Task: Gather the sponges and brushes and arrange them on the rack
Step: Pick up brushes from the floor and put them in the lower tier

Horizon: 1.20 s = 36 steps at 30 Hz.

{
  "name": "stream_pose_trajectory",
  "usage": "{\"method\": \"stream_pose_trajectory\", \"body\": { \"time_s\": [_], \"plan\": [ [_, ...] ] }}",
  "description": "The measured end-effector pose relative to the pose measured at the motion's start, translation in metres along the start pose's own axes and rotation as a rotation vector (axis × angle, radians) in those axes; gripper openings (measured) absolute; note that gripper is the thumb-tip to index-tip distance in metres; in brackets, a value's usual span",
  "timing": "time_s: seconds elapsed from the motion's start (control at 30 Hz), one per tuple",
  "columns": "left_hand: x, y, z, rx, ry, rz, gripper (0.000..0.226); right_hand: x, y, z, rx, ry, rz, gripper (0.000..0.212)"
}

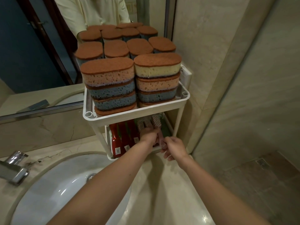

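Sponges stacked on top tier, both hands at brushes on lower shelf

Sponges [131, 80] fill the top tray of the white rack [136, 112], centre of frame, in two front stacks with more rows behind, reaching back toward the mirror [32, 46] in the upper left. Each has a brown scrub face on top; bodies are orange, blue-grey and one yellow at upper right of the front pair. Stacks rise well above the tray rim.

Lower shelf, just below centre: red bottles [121, 140] with white labels lie side by side on its left part, brushes [150, 123] with pale bristle heads on its right part, heads pointing toward the back.

Left hand [149, 135] reaches into the lower shelf, fingers curled around a brush handle, closed grip. Right hand [174, 149] is just beside it at the shelf's front edge, fingertips pinching the pinkish handle end; loosely closed, exact contact hard to make out. Hands nearly touch.

Rack stands on a beige stone counter [162, 184] against the wall corner. White sink basin [53, 189] at lower left, chrome faucet [14, 169] at left edge. Tiled floor with drain at lower right.
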<state>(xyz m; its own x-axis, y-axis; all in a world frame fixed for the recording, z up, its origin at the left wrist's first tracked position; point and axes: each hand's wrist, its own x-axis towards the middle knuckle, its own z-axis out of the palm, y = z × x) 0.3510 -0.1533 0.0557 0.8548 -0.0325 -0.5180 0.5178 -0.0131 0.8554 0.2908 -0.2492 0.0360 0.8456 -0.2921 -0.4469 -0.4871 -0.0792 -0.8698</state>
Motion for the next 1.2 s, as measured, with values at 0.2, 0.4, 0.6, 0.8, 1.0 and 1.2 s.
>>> {"method": "stream_pose_trajectory", "body": {
  "time_s": [0.2, 0.4, 0.6, 0.8, 1.0, 1.2],
  "plan": [
    [0.009, -0.008, 0.012, -0.021, -0.03, 0.047, 0.017, 0.002, 0.008, -0.009, 0.348, -0.034, 0.074, 0.014],
    [0.018, -0.02, 0.019, 0.138, -0.062, 0.141, 0.035, 0.021, 0.017, -0.011, 0.395, 0.064, 0.091, 0.017],
    [0.028, -0.026, 0.015, 0.164, -0.112, 0.148, 0.032, 0.042, 0.017, -0.001, 0.434, 0.114, 0.147, 0.011],
    [0.03, -0.031, 0.016, 0.165, -0.103, 0.15, 0.03, 0.054, 0.023, 0.002, 0.38, 0.158, 0.166, 0.015],
    [0.032, -0.035, 0.019, 0.155, -0.041, 0.14, 0.019, 0.058, 0.026, 0.001, 0.406, 0.151, 0.191, 0.012],
    [0.034, -0.038, 0.024, 0.142, -0.01, 0.087, 0.025, 0.058, 0.023, -0.001, 0.409, 0.125, 0.194, 0.005]
  ]
}}
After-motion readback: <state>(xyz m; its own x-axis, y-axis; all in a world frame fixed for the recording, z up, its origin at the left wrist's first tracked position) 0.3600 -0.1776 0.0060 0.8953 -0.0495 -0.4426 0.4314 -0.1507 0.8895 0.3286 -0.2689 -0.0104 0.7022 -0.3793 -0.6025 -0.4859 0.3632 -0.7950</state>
